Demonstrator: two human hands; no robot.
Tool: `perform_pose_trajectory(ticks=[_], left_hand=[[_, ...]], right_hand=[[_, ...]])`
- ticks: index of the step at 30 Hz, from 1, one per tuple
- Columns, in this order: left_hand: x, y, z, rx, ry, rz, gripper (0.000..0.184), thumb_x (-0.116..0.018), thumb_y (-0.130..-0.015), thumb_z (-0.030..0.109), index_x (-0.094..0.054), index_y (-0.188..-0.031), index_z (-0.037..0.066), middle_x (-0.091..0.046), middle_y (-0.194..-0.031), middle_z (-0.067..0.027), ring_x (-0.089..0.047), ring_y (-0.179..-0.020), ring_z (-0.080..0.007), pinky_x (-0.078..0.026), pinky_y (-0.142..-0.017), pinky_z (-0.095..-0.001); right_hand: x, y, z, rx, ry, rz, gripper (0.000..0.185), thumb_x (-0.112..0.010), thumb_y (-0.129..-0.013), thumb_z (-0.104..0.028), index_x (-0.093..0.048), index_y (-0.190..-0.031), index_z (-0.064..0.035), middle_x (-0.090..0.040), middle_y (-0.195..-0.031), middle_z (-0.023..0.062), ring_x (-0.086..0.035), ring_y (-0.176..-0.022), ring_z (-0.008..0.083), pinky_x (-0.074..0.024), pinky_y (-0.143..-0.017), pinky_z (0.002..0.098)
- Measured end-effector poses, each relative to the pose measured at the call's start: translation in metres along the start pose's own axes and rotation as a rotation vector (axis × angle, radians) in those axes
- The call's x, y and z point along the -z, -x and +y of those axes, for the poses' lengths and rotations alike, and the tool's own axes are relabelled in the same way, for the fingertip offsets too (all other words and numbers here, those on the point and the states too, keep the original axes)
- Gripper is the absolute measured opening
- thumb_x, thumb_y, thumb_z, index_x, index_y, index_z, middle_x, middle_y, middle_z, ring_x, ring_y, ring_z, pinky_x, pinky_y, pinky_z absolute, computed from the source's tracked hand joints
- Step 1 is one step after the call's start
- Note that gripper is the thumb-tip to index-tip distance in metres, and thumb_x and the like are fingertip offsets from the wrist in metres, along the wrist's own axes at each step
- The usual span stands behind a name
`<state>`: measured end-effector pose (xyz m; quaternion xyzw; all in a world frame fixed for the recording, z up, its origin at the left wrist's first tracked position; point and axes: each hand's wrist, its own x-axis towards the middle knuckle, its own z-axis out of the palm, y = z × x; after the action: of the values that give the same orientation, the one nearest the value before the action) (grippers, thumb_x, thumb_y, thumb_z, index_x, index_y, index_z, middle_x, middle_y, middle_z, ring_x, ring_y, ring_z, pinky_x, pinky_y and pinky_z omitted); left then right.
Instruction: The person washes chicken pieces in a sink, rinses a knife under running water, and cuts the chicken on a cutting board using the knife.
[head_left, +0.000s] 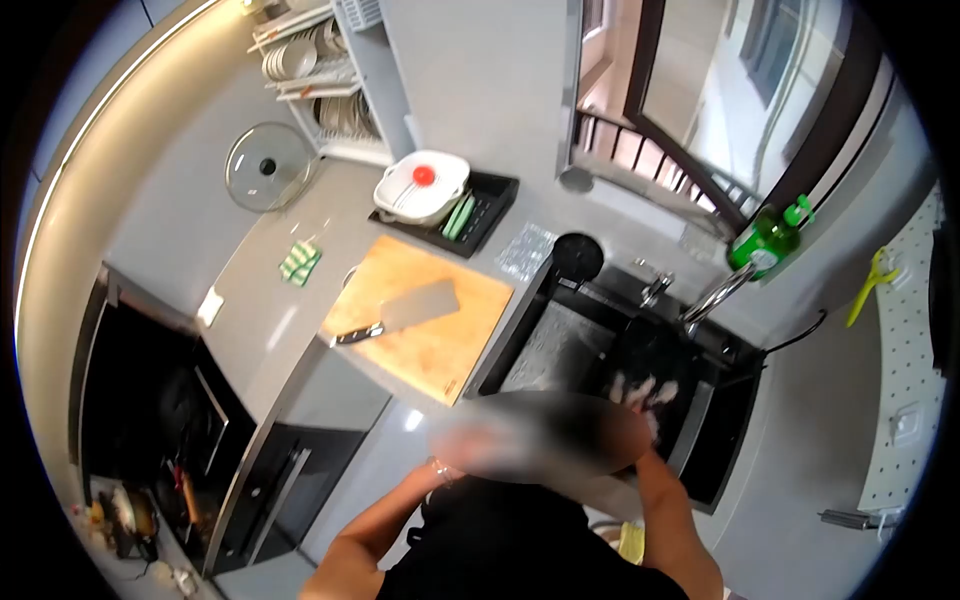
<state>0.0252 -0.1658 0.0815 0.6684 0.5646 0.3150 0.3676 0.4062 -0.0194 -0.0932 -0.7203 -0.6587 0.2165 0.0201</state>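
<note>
A blurred oval patch covers most of both my hands. My left hand is near the counter's front edge, below the cutting board, and the blur hides its fingers. My right hand reaches over the dark sink basin, where its pale fingers look spread apart, though they are smeared. I cannot make out anything held in either hand. The black sink has a faucet at its back. Left of the sink, a cleaver with a dark handle lies flat on the wooden cutting board.
A white lidded pot sits on a black tray. A glass lid leans on the wall near a dish rack. A green-striped cloth lies on the counter. A green soap bottle stands behind the sink.
</note>
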Motion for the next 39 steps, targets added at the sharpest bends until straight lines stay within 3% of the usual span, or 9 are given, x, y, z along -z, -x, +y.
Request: perform_pose_trajectory(ticks=[2, 9, 18, 21, 25, 30, 35, 36, 39], left_hand=[[0.003, -0.027, 0.003, -0.04, -0.026, -0.062, 0.018, -0.058, -0.086, 0.011, -0.065, -0.101, 0.005, -0.064, -0.099, -0.0131, -0.063, -0.086, -0.0308, -0.051, -0.076, -0.0349], [-0.042, -0.108, 0.014, -0.276, -0.063, -0.341, 0.022, -0.055, -0.087, 0.013, -0.062, -0.106, 0.004, -0.061, -0.097, -0.0136, -0.06, -0.09, -0.0314, -0.049, -0.079, -0.0376], [-0.088, -0.136, 0.05, -0.399, -0.09, -0.489, 0.021, -0.055, -0.087, 0.012, -0.062, -0.104, 0.005, -0.062, -0.094, -0.0134, -0.061, -0.088, -0.0317, -0.049, -0.079, -0.0391], [-0.088, -0.132, 0.042, -0.396, -0.121, -0.486, 0.021, -0.056, -0.086, 0.015, -0.063, -0.104, 0.005, -0.063, -0.094, -0.0139, -0.061, -0.088, -0.032, -0.05, -0.079, -0.0393], [-0.079, -0.121, 0.035, -0.328, -0.131, -0.485, 0.022, -0.056, -0.085, 0.012, -0.063, -0.104, 0.004, -0.062, -0.096, -0.015, -0.06, -0.088, -0.0322, -0.05, -0.079, -0.0392], [-0.065, -0.107, 0.036, -0.256, -0.104, -0.394, 0.019, -0.056, -0.084, 0.008, -0.064, -0.101, 0.005, -0.063, -0.093, -0.0131, -0.062, -0.081, -0.0319, -0.051, -0.072, -0.0366], [-0.046, -0.096, 0.038, -0.189, -0.043, -0.284, 0.017, -0.057, -0.085, 0.009, -0.064, -0.099, 0.004, -0.062, -0.089, -0.0126, -0.06, -0.076, -0.0312, -0.05, -0.069, -0.0366], [-0.043, -0.094, 0.038, -0.142, -0.026, -0.276, 0.017, -0.057, -0.085, 0.008, -0.064, -0.099, 0.003, -0.063, -0.089, -0.0125, -0.061, -0.077, -0.0301, -0.051, -0.069, -0.0348], [-0.036, -0.09, 0.037, -0.146, -0.006, -0.217, 0.017, -0.057, -0.085, 0.007, -0.064, -0.1, 0.003, -0.064, -0.092, -0.0125, -0.062, -0.08, -0.0293, -0.052, -0.069, -0.0337]], right_hand=[[0.041, 0.012, -0.013, 0.323, -0.031, -0.117, 0.032, -0.051, -0.087, -0.013, -0.047, -0.116, -0.0014, -0.059, -0.101, 0.023, -0.059, -0.091, 0.0354, -0.0464, -0.081, 0.044], [0.101, 0.026, -0.046, 0.309, 0.22, 0.007, 0.024, -0.049, -0.086, -0.015, -0.059, -0.103, -0.0026, -0.059, -0.1, 0.017, -0.059, -0.092, 0.0312, -0.0453, -0.082, 0.0434], [-0.033, 0.0, 0.043, 0.618, 0.4, 0.203, 0.022, -0.054, -0.083, -0.011, -0.062, -0.102, -0.0036, -0.057, -0.111, 0.0177, -0.055, -0.102, 0.0324, -0.0438, -0.09, 0.0428], [-0.048, -0.025, 0.06, 0.573, 0.029, -0.042, 0.045, -0.06, -0.083, -0.023, -0.04, -0.122, -0.01, -0.035, -0.13, 0.0151, -0.043, -0.116, 0.0359, -0.0398, -0.096, 0.0449], [-0.064, -0.044, 0.078, -0.078, -0.948, -0.524, 0.088, -0.066, -0.083, -0.038, -0.011, -0.149, -0.0186, -0.006, -0.154, 0.0116, -0.026, -0.134, 0.0406, -0.0344, -0.104, 0.0478], [-0.043, -0.026, 0.08, 0.608, -0.334, -0.235, 0.057, -0.048, -0.09, -0.024, -0.031, -0.142, -0.0074, -0.047, -0.108, 0.0114, -0.049, -0.097, 0.025, -0.0407, -0.085, 0.0387], [0.141, 0.041, -0.052, -0.18, -1.201, -0.492, 0.029, -0.047, -0.095, -0.025, -0.051, -0.117, -0.0066, -0.056, -0.092, 0.0071, -0.057, -0.089, 0.0136, -0.0457, -0.08, 0.0277], [0.08, 0.022, -0.007, 0.283, -1.144, -0.429, 0.015, -0.049, -0.095, -0.02, -0.053, -0.102, -0.0072, -0.057, -0.091, 0.0051, -0.059, -0.09, 0.0133, -0.0472, -0.081, 0.0273], [0.047, 0.004, 0.009, 0.052, -1.513, -0.533, 0.017, -0.049, -0.095, -0.022, -0.052, -0.103, -0.0069, -0.057, -0.091, 0.0046, -0.057, -0.084, 0.0122, -0.0458, -0.076, 0.0252]])
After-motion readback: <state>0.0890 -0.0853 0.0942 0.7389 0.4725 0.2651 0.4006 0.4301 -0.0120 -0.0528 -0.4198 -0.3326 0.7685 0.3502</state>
